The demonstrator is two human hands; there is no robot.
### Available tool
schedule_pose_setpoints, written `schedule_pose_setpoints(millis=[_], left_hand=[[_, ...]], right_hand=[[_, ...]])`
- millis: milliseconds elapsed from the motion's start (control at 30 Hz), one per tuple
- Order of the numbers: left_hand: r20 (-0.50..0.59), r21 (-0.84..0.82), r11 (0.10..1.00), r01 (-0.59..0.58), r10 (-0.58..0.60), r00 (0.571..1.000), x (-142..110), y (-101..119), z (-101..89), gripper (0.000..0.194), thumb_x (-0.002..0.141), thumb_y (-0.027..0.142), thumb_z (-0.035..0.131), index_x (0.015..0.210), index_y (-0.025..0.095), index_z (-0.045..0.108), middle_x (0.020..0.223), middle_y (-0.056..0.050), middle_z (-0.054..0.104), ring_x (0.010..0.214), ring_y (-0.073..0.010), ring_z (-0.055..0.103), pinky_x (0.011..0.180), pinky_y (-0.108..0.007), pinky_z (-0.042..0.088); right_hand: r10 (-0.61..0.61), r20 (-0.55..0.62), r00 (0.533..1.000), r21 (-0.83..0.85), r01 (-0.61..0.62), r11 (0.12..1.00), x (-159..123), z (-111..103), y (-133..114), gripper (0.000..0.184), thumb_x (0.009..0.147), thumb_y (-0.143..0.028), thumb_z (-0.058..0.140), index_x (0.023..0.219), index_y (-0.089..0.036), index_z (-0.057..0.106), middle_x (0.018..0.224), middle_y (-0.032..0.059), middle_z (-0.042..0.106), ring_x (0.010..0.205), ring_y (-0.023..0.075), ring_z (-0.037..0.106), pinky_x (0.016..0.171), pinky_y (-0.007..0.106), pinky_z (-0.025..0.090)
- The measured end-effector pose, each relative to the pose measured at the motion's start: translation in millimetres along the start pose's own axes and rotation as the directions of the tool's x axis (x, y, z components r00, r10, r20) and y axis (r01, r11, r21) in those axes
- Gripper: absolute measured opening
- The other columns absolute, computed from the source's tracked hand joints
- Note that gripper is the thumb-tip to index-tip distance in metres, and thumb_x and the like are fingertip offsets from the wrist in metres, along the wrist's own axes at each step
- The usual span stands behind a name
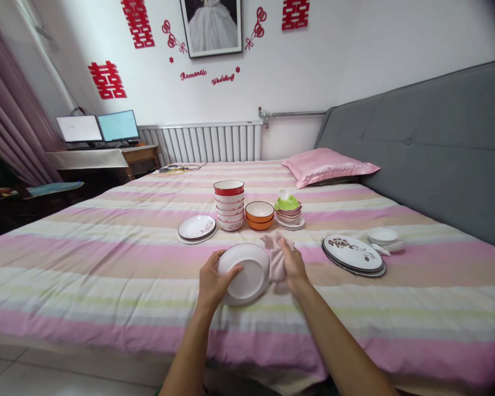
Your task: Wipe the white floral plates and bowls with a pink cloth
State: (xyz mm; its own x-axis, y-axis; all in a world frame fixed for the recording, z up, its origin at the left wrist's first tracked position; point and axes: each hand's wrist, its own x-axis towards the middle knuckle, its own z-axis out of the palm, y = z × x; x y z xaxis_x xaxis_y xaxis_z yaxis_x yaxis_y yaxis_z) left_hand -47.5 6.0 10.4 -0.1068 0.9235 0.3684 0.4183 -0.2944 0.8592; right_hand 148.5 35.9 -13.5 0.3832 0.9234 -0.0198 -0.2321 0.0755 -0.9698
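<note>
My left hand [212, 280] grips the left rim of a white plate [247, 272], held tilted with its underside toward me above the striped bed. My right hand [292, 265] is closed on a pale pink cloth [275, 258], pressed against the plate's right edge. Both hands hover over the near middle of the bed.
On the striped bedspread [107, 264] stand a stack of red-and-white bowls [230, 206], an orange bowl [259, 215], small plates [197, 227], a pile of small dishes with a green one on top [288, 212], patterned plates [353, 254] and small white dishes [383, 237]. A pink pillow [328, 165] lies by the grey headboard.
</note>
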Motion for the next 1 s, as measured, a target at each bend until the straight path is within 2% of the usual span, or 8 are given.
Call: schedule_pose_setpoints(millis=[100, 200, 333, 433, 567, 700, 800, 1000], left_hand=[[0.005, -0.003, 1.0, -0.006, 0.006, 1.0, 1.1, -0.2, -1.4, 0.048, 0.062, 0.04, 0.075, 0.102, 0.017, 0.06, 0.097, -0.007, 0.069, 0.088, -0.0218, 0.063, 0.077, -0.033, 0.051], [0.01, -0.002, 1.0, -0.023, 0.023, 1.0, 1.7, 0.4, -1.5, 0.048, 0.062, 0.039, 0.075, 0.102, 0.017, 0.059, 0.098, -0.006, 0.069, 0.089, -0.0216, 0.063, 0.078, -0.033, 0.051], [0.028, 0.028, 0.998, -0.063, 0.062, 0.998, -1.2, 5.2, 0.1, 0.046, 0.064, 0.039, 0.074, 0.103, 0.018, 0.059, 0.098, -0.006, 0.069, 0.09, -0.0214, 0.063, 0.08, -0.033, 0.051], [0.063, 0.067, 0.991, -0.115, 0.111, 0.992, -5.0, 10.7, 1.9, 0.044, 0.067, 0.038, 0.073, 0.104, 0.018, 0.059, 0.099, -0.006, 0.069, 0.09, -0.0212, 0.064, 0.082, -0.033, 0.05], [0.092, 0.101, 0.978, -0.185, 0.175, 0.98, -8.7, 15.4, 4.0, 0.042, 0.069, 0.037, 0.071, 0.105, 0.019, 0.058, 0.099, -0.005, 0.069, 0.088, -0.0209, 0.064, 0.081, -0.033, 0.049], [0.099, 0.115, 0.975, -0.192, 0.181, 0.978, -8.7, 14.6, 8.3, 0.042, 0.069, 0.04, 0.07, 0.104, 0.02, 0.058, 0.099, -0.005, 0.07, 0.088, -0.0212, 0.065, 0.08, -0.032, 0.049], [0.09, 0.13, 0.976, -0.177, 0.167, 0.982, -7.6, 12.1, 11.6, 0.042, 0.068, 0.041, 0.071, 0.103, 0.021, 0.059, 0.097, -0.004, 0.07, 0.087, -0.0212, 0.065, 0.08, -0.032, 0.05], [0.033, 0.105, 0.988, -0.116, 0.113, 0.993, -4.0, 6.5, 10.0, 0.042, 0.067, 0.041, 0.072, 0.101, 0.02, 0.061, 0.095, -0.004, 0.07, 0.085, -0.0207, 0.065, 0.076, -0.031, 0.05]], right_hand=[[0.012, -0.066, 0.998, 0.022, -0.011, 1.0, 6.6, -1.7, -4.6, 0.055, 0.072, -0.062, 0.054, 0.091, -0.013, 0.066, 0.082, 0.0092, 0.072, 0.082, 0.0222, 0.067, 0.062, 0.026, 0.049], [-0.011, -0.008, 1.0, 0.043, 0.011, 0.999, 6.2, 2.5, -12.2, 0.054, 0.072, -0.061, 0.055, 0.096, -0.014, 0.067, 0.088, 0.0087, 0.073, 0.087, 0.0222, 0.067, 0.067, 0.027, 0.05], [-0.061, 0.203, 0.977, 0.04, 0.054, 0.998, -7.1, 14.0, -29.2, 0.049, 0.072, -0.056, 0.061, 0.099, -0.015, 0.069, 0.092, 0.0088, 0.073, 0.087, 0.0229, 0.067, 0.074, 0.03, 0.05], [-0.177, 0.452, 0.874, -0.066, 0.231, 0.971, -22.2, 23.7, -45.2, 0.046, 0.078, -0.051, 0.057, 0.109, -0.019, 0.066, 0.103, 0.0074, 0.071, 0.084, 0.0204, 0.065, 0.075, 0.031, 0.048], [-0.38, 0.575, 0.725, -0.396, 0.653, 0.645, -39.4, 32.9, -57.8, 0.033, 0.088, -0.046, 0.045, 0.094, -0.021, 0.067, 0.095, 0.0058, 0.069, 0.089, 0.0191, 0.06, 0.075, 0.027, 0.04], [-0.436, 0.538, 0.722, -0.613, 0.689, 0.385, -41.8, 35.8, -52.9, 0.043, 0.091, -0.051, 0.036, 0.069, -0.02, 0.057, 0.069, 0.0045, 0.061, 0.067, 0.0171, 0.053, 0.06, 0.026, 0.03], [-0.453, 0.486, 0.748, -0.623, 0.659, 0.421, -36.0, 35.0, -43.9, 0.043, 0.091, -0.051, 0.035, 0.067, -0.021, 0.053, 0.066, 0.0033, 0.058, 0.064, 0.0163, 0.05, 0.058, 0.026, 0.026], [-0.335, 0.275, 0.901, -0.5, 0.431, 0.751, -19.4, 28.9, -21.0, 0.044, 0.086, -0.055, 0.04, 0.058, -0.022, 0.046, 0.054, -0.0019, 0.049, 0.054, 0.0148, 0.044, 0.056, 0.026, 0.026]])
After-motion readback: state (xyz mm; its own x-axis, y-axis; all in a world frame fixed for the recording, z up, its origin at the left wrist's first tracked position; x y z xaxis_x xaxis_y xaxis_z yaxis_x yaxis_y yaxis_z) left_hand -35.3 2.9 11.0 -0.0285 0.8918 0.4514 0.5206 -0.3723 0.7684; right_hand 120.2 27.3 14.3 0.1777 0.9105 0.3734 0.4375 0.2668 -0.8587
